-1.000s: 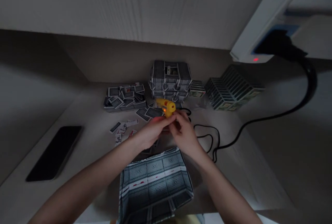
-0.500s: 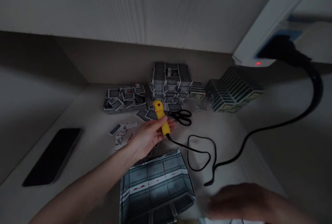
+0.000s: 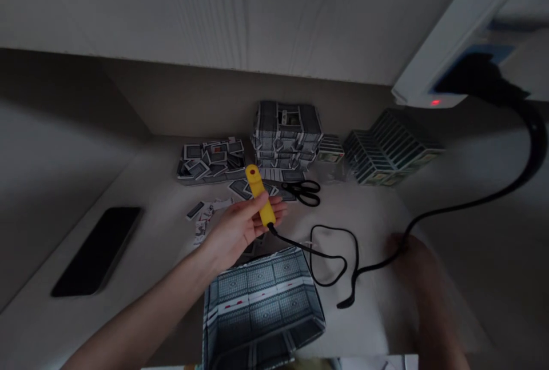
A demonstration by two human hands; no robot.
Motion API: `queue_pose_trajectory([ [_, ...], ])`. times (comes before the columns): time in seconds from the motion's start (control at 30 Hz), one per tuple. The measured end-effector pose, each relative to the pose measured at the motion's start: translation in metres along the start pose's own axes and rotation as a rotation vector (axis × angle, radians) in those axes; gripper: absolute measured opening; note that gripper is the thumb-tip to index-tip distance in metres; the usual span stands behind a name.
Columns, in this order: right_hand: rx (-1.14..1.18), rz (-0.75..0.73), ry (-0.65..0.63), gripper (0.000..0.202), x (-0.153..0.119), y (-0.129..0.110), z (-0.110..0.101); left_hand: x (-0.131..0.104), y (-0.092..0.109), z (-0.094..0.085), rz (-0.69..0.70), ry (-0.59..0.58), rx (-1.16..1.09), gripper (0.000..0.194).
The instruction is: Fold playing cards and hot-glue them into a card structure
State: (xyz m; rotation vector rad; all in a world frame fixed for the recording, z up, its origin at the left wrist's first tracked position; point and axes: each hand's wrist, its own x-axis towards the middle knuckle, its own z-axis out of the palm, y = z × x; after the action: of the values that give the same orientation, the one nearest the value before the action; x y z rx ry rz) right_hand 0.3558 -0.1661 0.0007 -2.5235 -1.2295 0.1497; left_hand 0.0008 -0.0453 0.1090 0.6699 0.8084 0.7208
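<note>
The yellow glue gun lies in the left hand, held between the thumb and loosely curled fingers; its long axis slants away from the palm, leaning slightly left beyond the fingers. The black cord trails rightward from its near end. The left hand is the nearer of the 2; the right hand is well apart, blurred beside the cord, and I cannot tell whether its fingers hold anything. The gun's body looks like smooth, rounded plastic with 1 red dot at its far end; the cord is thin and looped. Nearer than the left fingers sits a patterned gray box with angular panels. Beyond them lie flat cards; rightward, black-handled scissors.
</note>
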Motion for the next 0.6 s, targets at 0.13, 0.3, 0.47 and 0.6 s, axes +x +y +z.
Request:
queue_pose_trajectory([
  [0.13,0.059,0.056,-0.077,0.03,0.003,-0.024,-0.015,-0.001,-0.002,0.0,0.053,0.02,0.105,0.031],
  [0.3,0.528,-0.149,-0.07,0.022,-0.01,-0.082,-0.033,0.0,0.0,-0.003,0.153,0.161,0.514,0.033],
  [0.47,0.84,-0.463,-0.442,0.019,-0.028,-0.125,-0.031,-0.002,0.002,-0.014,0.335,0.363,0.974,0.04],
  [0.6,0.755,-0.576,-0.4,0.017,-0.03,-0.137,-0.03,-0.006,-0.003,-0.021,0.336,0.462,1.102,0.041],
])
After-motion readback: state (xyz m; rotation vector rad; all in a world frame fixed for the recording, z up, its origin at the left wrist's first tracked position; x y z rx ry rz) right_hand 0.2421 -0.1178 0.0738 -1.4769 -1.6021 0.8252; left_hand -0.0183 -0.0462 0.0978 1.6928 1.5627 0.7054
